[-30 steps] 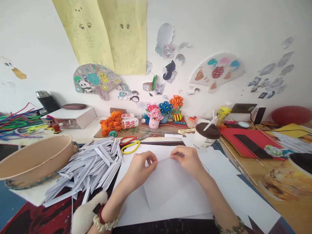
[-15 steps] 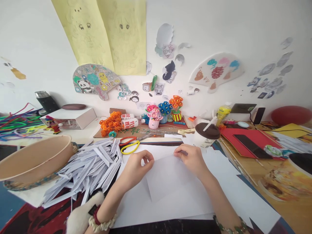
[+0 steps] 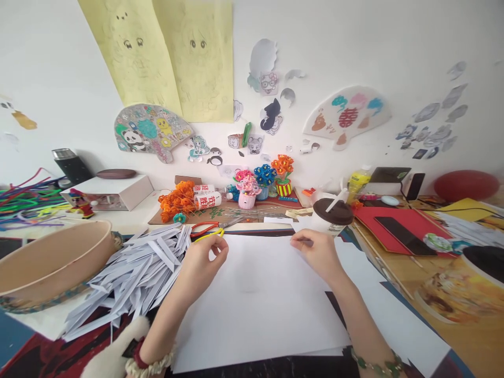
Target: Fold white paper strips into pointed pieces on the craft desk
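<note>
White paper (image 3: 255,325) lies in front of me, its sheets overlapping. Over its upper left part is my left hand (image 3: 205,262), thumb and fingertips closed in a pinch. My right hand (image 3: 317,254) pinches at the upper right, some distance away. The fingers appear to hold white paper between them, but its outline blends into the sheets beneath. A heap of folded white paper strips (image 3: 137,273) lies left of my left hand. Behind that hand are scissors (image 3: 205,229) with red and yellow handles, partly hidden.
A lidded drink cup (image 3: 333,212) with a straw stands just behind my right hand. At the left is a large round beige container (image 3: 59,262). Pipe-cleaner flowers (image 3: 247,185) and bottles line the wall side. Red folders (image 3: 397,228) and a patterned bucket (image 3: 460,289) are at the right.
My hands have moved apart, the left one leftward and the right one slightly rightward. The smaller sheet seen between them before no longer stands out against the white paper.
</note>
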